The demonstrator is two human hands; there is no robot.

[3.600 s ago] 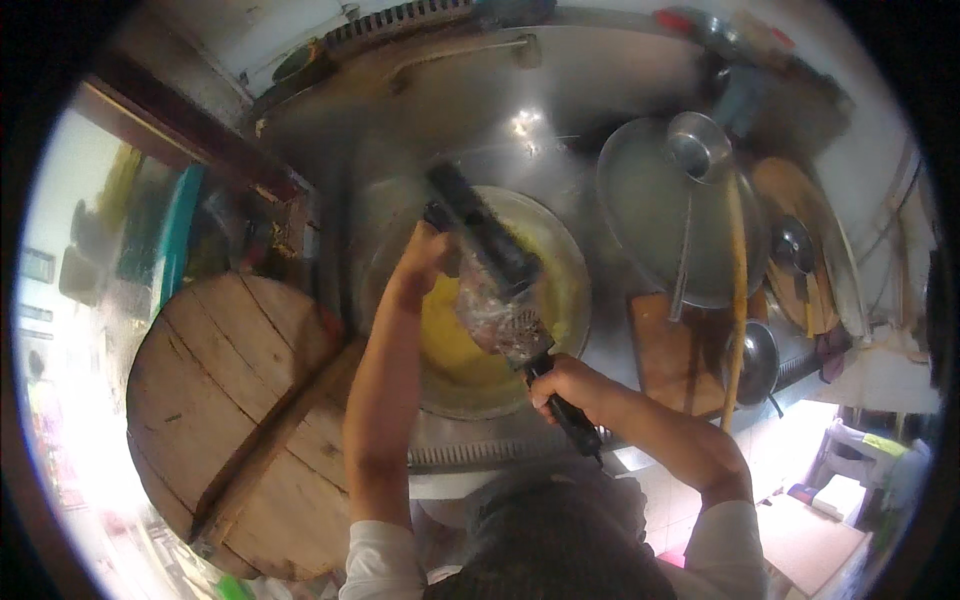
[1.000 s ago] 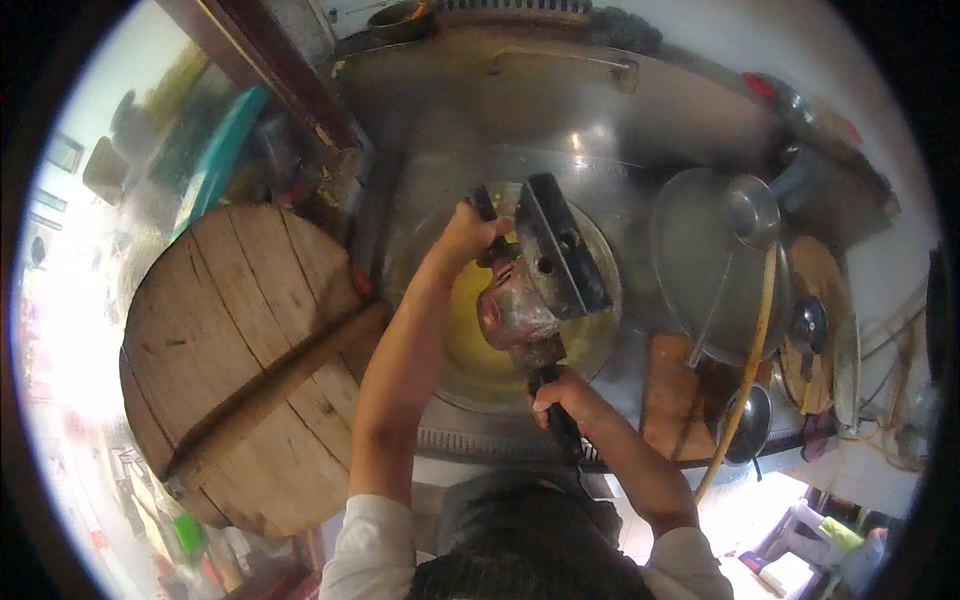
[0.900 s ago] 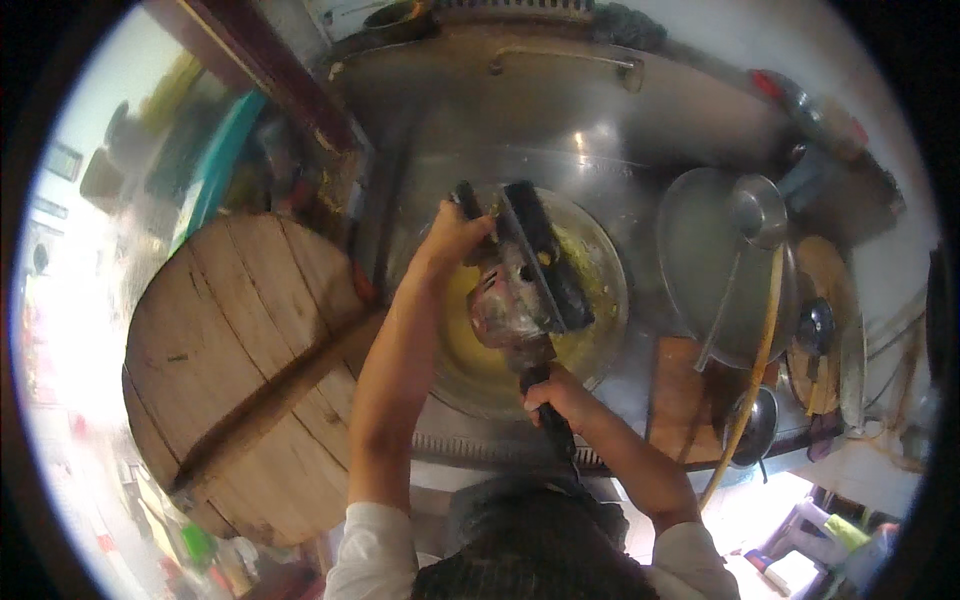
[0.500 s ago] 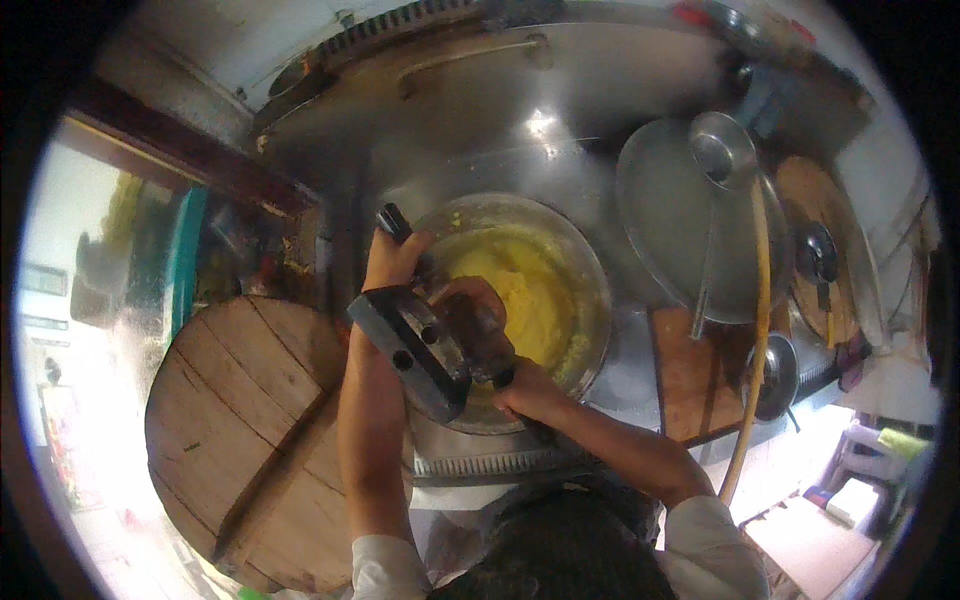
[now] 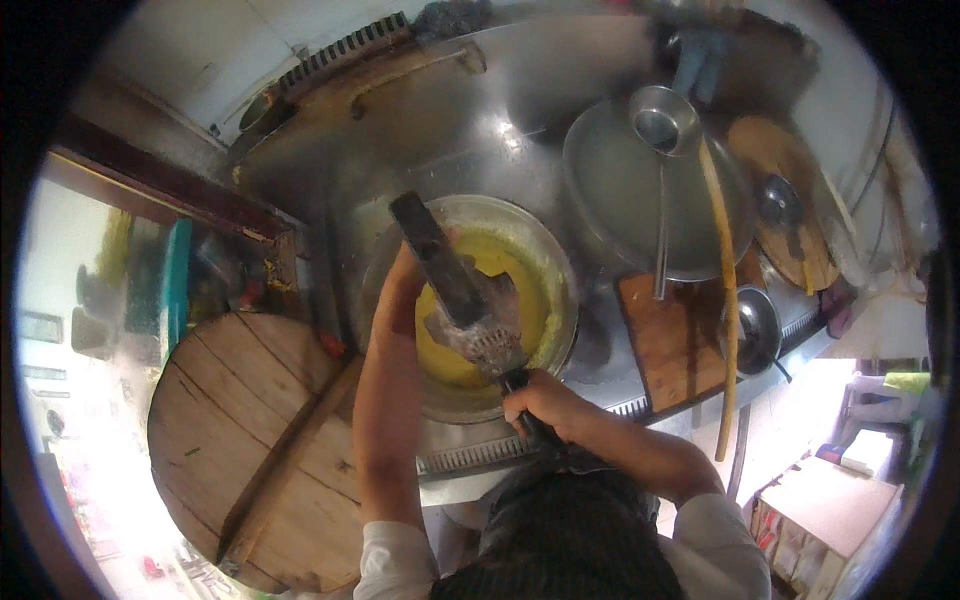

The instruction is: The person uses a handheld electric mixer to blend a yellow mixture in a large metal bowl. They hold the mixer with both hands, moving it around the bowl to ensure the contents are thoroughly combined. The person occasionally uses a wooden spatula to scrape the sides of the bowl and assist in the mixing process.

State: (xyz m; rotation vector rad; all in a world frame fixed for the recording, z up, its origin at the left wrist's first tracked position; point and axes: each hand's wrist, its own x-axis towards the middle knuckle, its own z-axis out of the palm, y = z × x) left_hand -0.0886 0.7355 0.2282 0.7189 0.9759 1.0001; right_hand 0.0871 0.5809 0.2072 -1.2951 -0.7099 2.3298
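The power tool (image 5: 497,328) is over the metal pan (image 5: 563,300) and its yellow mass (image 5: 536,312), its long axis slanting from the black rear handle (image 5: 540,432) at lower right to the black block (image 5: 437,260), which points upper left. The right hand (image 5: 548,402) has its grip closed around that handle; the left hand (image 5: 407,262) is mostly hidden behind the block, so its grip cannot be told. Half a second earlier, the block lay lower, across the left forearm (image 5: 390,410).

A steel bench (image 5: 598,372) carries a large round pan (image 5: 563,310), a wide metal basin (image 5: 597,215) and a brown board (image 5: 662,345).
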